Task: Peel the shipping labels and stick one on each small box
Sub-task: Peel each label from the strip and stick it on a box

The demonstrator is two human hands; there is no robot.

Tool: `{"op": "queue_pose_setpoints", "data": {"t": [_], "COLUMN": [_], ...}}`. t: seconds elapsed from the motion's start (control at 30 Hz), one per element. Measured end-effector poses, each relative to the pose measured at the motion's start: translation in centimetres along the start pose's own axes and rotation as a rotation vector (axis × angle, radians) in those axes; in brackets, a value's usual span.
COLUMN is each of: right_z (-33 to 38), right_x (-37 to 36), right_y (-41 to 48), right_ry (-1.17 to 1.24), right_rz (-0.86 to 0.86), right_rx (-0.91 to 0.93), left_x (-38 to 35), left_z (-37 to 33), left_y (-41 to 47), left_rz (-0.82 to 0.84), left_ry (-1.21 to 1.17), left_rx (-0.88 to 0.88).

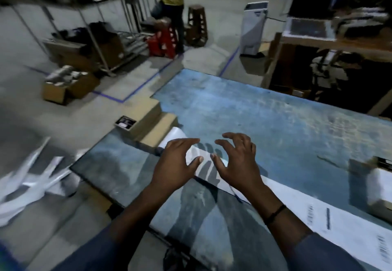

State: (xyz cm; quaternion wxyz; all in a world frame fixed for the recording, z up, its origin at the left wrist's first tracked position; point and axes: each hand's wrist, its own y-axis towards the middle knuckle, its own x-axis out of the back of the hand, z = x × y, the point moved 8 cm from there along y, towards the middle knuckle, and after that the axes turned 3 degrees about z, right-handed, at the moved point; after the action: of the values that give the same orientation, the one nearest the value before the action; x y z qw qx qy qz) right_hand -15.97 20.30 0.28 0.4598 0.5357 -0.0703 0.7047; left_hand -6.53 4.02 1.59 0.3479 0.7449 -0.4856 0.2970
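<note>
Two cardboard boxes sit beside the label strip under the left hand and right hand, fingers spread, empty.

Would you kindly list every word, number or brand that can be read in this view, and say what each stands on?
No text is legible; the frame is blurred.
label strip: barcodes and lines of print, too blurred to read.
cardboard box at the table's left edge: a dark printed panel, unreadable.
pale box at the right edge: dark marks near its top, unreadable.
</note>
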Motion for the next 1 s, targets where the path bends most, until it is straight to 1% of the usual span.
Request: {"op": "queue_pose_setpoints", "data": {"t": [0.2,0.3,0.33,0.43,0.5,0.57,0.67,0.73,0.87,0.93,1.0], "right_z": [7.7,10.5,11.3,12.7,12.9,13.1,13.2,13.0,10.8,8.9,6.7], "right_x": [-6.6,-9.2,-9.8,-12.4,-14.2,-15.9,-17.3,-17.6,-15.7,-13.9,-11.5], "right_y": [6.1,9.8,10.9,14.4,16.5,18.2,19.7,20.1,19.1,17.5,15.5], "right_ry": [0.133,0.178,0.187,0.131,0.118,0.162,0.218,0.234,0.298,0.342,0.334], "right_rz": [0.081,0.122,0.138,0.195,0.250,0.312,0.385,0.393,0.310,0.245,0.159], "right_rx": [0.088,0.108,0.108,0.057,-0.010,-0.065,-0.101,-0.113,-0.124,-0.134,-0.143], "left_x": [8.9,12.2,12.7,13.0,12.7,12.2,11.8,11.9,11.6,10.7,9.4], "left_z": [7.9,12.0,13.3,17.5,19.7,21.4,22.6,22.9,21.8,20.2,18.1], "left_y": [-0.3,0.1,0.4,1.7,2.6,3.4,4.7,5.4,6.7,7.6,8.4], "left_rz": [-0.287,-0.374,-0.364,-0.260,-0.198,-0.158,-0.146,-0.164,-0.143,-0.090,-0.021], "left_ry": [0.081,0.177,0.188,0.165,0.119,0.075,0.036,0.024,-0.027,-0.093,-0.170], "left_rx": [0.104,0.233,0.283,0.415,0.480,0.515,0.470,0.424,0.302,0.219,0.150]}}
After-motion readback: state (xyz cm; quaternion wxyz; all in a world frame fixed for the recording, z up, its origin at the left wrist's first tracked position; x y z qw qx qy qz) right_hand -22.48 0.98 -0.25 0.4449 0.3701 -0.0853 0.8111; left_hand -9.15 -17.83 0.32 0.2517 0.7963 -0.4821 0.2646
